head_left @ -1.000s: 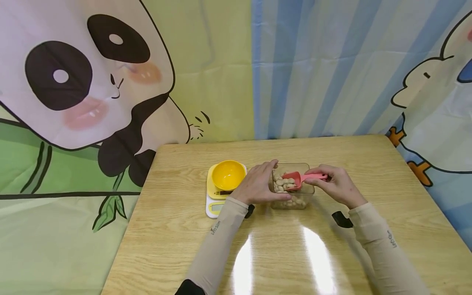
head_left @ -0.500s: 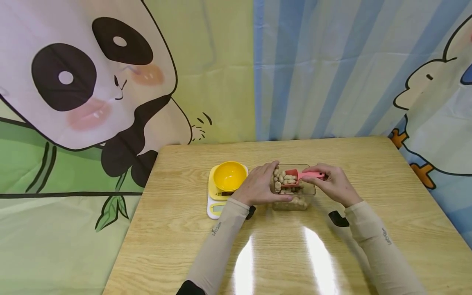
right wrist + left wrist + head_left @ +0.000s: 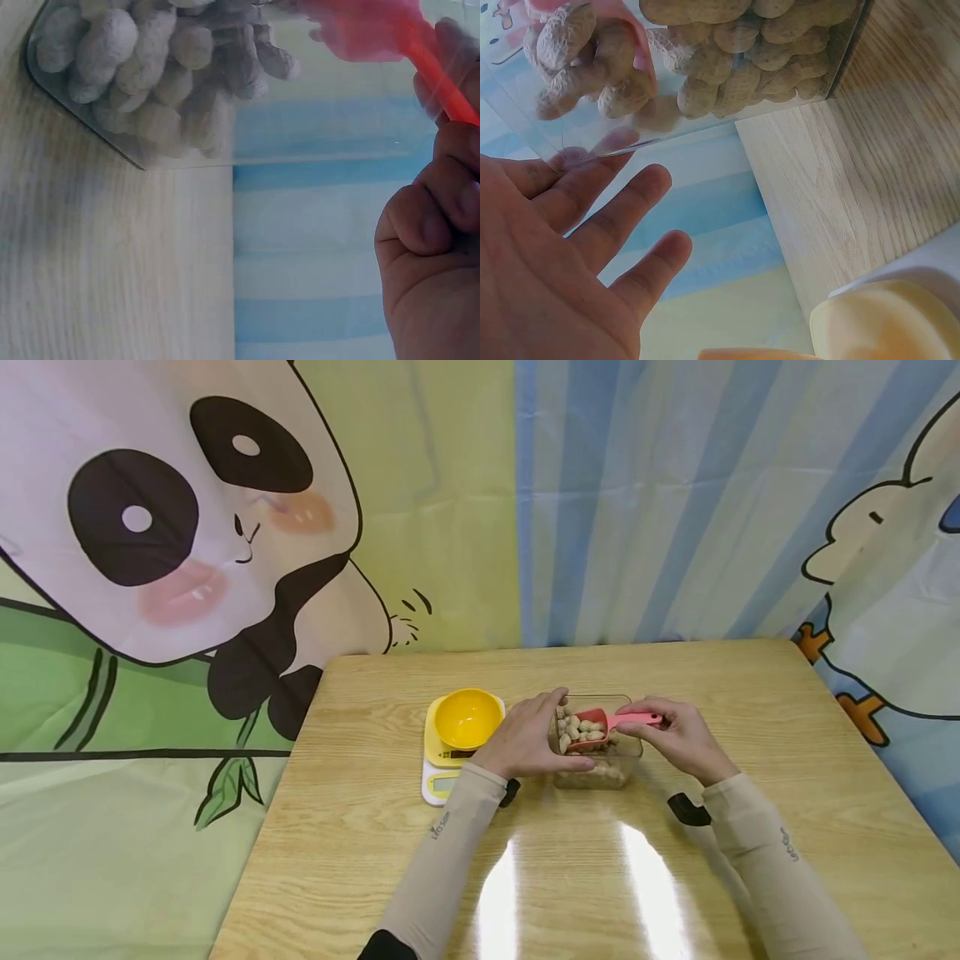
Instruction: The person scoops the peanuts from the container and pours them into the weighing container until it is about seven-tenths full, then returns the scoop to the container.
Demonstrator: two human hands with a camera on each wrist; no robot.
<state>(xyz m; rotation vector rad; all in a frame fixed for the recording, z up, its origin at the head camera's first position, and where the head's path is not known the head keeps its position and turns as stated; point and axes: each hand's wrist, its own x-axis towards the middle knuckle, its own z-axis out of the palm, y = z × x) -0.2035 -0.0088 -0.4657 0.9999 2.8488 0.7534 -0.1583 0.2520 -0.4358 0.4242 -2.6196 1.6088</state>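
A clear rectangular container (image 3: pixel 600 774) of unshelled peanuts (image 3: pixel 154 60) stands on the table. My left hand (image 3: pixel 528 735) holds its left end, thumb along the near side and index finger at the far corner. In the left wrist view, two of the left hand's fingers (image 3: pixel 660 262) stand off the wall. My right hand (image 3: pixel 682 735) pinches the handle of a pink scoop (image 3: pixel 632 721). The scoop is tilted inside the container with several peanuts in its bowl, also visible through the wall in the left wrist view.
Left of the container, a yellow bowl (image 3: pixel 468 717) sits on a yellow and white kitchen scale (image 3: pixel 435 777), partly covered by the left hand. Behind the wooden table (image 3: pixel 570 893) hangs a printed curtain (image 3: pixel 442 527).
My right hand has pushed the scoop down and left into the peanuts, then tilted it up with peanuts in it. The left hand stays on the container.
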